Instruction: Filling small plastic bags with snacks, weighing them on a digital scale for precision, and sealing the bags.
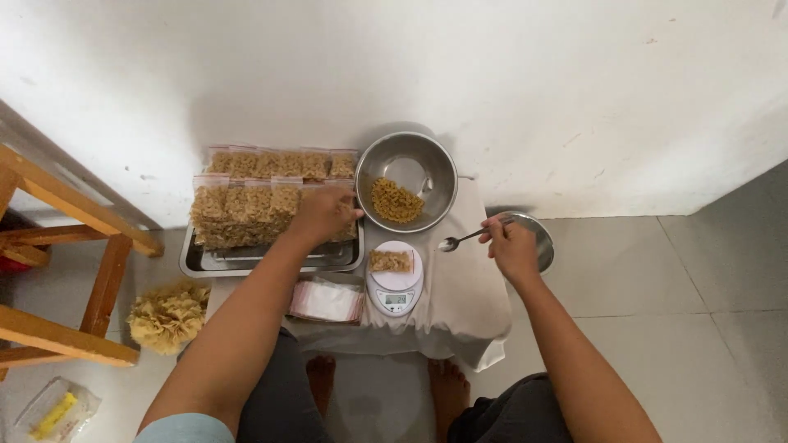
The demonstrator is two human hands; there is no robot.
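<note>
My left hand [324, 213] rests on the filled small bags of pasta [246, 201] stacked in a metal tray [190, 261]; its fingers curl over a bag at the right end of the stack. My right hand [510, 244] holds a metal spoon [458, 240] by its handle, the bowl pointing left, just right of the scale. A white kitchen scale [394, 295] carries a small bag of pasta [391, 261]. Behind it stands a steel bowl [435, 164] partly filled with dry pasta [397, 200].
A pile of empty clear bags [327, 301] lies left of the scale on the cloth-covered low table [468, 303]. A metal lid or plate [543, 242] sits behind my right hand. A wooden frame [66, 246] and a frilly yellow bundle [168, 316] are at the left. My bare feet show below.
</note>
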